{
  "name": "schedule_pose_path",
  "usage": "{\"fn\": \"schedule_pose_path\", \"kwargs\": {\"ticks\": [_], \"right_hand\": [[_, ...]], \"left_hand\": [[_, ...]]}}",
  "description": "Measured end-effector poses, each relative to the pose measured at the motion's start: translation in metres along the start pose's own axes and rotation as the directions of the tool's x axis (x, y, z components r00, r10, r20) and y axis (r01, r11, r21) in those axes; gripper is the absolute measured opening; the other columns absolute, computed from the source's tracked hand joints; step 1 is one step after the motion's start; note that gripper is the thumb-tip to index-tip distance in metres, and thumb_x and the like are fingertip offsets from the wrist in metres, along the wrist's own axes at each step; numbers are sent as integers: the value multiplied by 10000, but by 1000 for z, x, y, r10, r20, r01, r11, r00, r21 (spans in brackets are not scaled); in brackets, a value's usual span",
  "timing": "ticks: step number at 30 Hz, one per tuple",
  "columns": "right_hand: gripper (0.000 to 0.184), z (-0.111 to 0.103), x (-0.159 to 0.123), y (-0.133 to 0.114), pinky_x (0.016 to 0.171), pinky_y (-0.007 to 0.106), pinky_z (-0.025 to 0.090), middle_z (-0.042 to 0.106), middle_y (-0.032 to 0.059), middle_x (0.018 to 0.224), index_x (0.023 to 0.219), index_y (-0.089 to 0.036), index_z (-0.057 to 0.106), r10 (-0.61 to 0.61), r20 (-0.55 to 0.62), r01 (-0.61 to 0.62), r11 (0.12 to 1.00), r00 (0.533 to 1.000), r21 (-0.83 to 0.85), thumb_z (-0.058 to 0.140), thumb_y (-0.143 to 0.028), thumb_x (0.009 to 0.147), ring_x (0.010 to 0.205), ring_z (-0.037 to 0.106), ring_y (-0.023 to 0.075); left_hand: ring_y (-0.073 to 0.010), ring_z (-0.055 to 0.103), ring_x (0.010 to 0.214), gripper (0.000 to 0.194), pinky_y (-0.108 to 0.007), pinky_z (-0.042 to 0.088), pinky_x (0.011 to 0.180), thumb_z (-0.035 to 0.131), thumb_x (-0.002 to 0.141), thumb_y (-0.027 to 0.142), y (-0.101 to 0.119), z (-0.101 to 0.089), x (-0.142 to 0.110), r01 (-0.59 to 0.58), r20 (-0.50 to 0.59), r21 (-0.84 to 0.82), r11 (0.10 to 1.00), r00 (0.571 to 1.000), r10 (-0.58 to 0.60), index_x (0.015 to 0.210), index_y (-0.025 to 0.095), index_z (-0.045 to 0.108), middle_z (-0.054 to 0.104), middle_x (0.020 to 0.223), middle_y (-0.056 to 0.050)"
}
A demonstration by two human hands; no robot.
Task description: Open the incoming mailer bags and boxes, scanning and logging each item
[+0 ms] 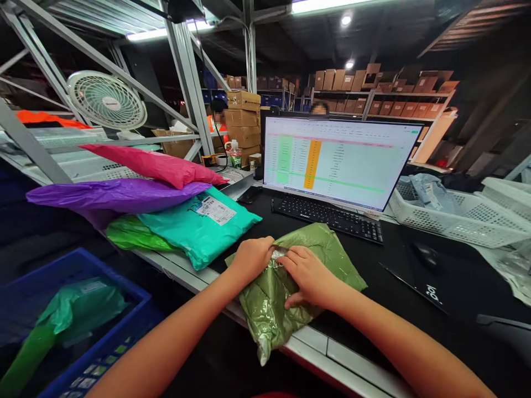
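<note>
You've room over mat [394, 247], bag [269, 301] to mouse [425, 255]; parcel pile [166, 198] blocks left, keyboard [326, 216] and monitor [338, 157] ahead.

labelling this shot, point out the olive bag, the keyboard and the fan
Olive bag [271, 298], head view: crinkled plastic near its middle
Keyboard [326, 217], head view: keys near its middle
Fan [109, 103], head view: centre of its front

One wide view looks out from head height, facing forward and down over the black desktop [385, 260]. It sits close behind and above the left hand [251, 257] and right hand [309, 276], near seven and five o'clock from frame centre. Farther off, the monitor [365, 157] stands at two, distant shelving [369, 105] beyond; a blue crate [116, 275] shows at eight, a ceiling light [323, 5] at one.
</note>
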State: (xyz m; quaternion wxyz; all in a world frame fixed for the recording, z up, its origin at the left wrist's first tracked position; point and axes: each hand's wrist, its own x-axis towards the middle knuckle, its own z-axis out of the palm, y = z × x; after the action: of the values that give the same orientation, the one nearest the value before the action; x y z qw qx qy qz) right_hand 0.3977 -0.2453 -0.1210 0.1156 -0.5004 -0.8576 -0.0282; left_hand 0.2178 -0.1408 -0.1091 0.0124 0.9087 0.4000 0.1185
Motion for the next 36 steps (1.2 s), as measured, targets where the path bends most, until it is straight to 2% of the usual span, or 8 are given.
{"fn": "schedule_pose_path", "kwargs": {"ticks": [4,9,13,17,22,25,29,36], "right_hand": [[627,-12,-12,-33,819,396,498,716,133,948,1051,-118,655,135,142,-115,983,981,-143,898,-562,682,914,663,306],[158,-22,-39,-74,624,361,454,713,85,748,932,-175,669,33,204,9,980,978,-200,758,-272,844,651,661,246],[124,-42,-48,-72,562,323,451,739,97,751,876,-183,718,131,329,-58,973,935,-222,792,-216,782,668,704,258],[401,-59,-48,-48,685,357,549,755,128,801,821,-168,755,311,421,-265,950,852,-166,753,-568,849,795,738,318],[393,-53,-35,-27,1008,419,537,676,156,1281,1338,-139,626,194,5,-193,977,981,89,419,-341,1070,1164,660,266],[573,-43,-21,-23,1204,479,389,441,174,1572,1530,-133,417,-83,-172,92,995,982,42,581,-267,998,1458,416,281],[1000,-43,-11,-20,1106,547,489,512,233,1490,1535,-105,375,-71,-242,61,997,968,-48,891,-430,742,1378,496,368],[274,-70,-33,-43,838,402,587,704,128,1093,1173,-84,651,-290,-450,166,941,844,-295,705,-179,922,1002,658,261]], "left_hand": [[-273,710,962,287,-336,482,802,426,987,231,-13,-8,16,118,-79,-15,993,990,-118,1070,176,695,761,1004,-125],[-273,697,998,277,-321,491,817,449,925,192,-57,-20,41,284,-166,-56,957,943,-290,919,182,726,763,1000,-121],[-275,682,1003,263,-322,480,833,460,888,177,-70,-23,45,304,-185,-135,943,927,-326,851,162,720,753,990,-130],[-253,666,885,213,-308,465,768,496,828,165,-65,-26,44,277,-152,-260,925,934,-323,742,162,690,729,832,-97],[-170,564,634,201,-257,407,604,537,832,273,-40,-44,23,162,-92,-454,876,970,-227,719,151,651,618,621,-5],[-156,568,678,242,-242,418,627,592,828,375,-13,-61,0,31,-123,-547,836,986,-117,749,154,653,637,677,8],[-158,581,705,217,-246,397,623,623,808,379,19,-81,-27,-162,-239,-639,752,971,6,738,175,641,651,723,4],[-209,642,779,171,-298,393,682,563,787,151,23,-95,-32,8,-395,-338,941,907,-150,885,201,692,726,840,-29]]}}
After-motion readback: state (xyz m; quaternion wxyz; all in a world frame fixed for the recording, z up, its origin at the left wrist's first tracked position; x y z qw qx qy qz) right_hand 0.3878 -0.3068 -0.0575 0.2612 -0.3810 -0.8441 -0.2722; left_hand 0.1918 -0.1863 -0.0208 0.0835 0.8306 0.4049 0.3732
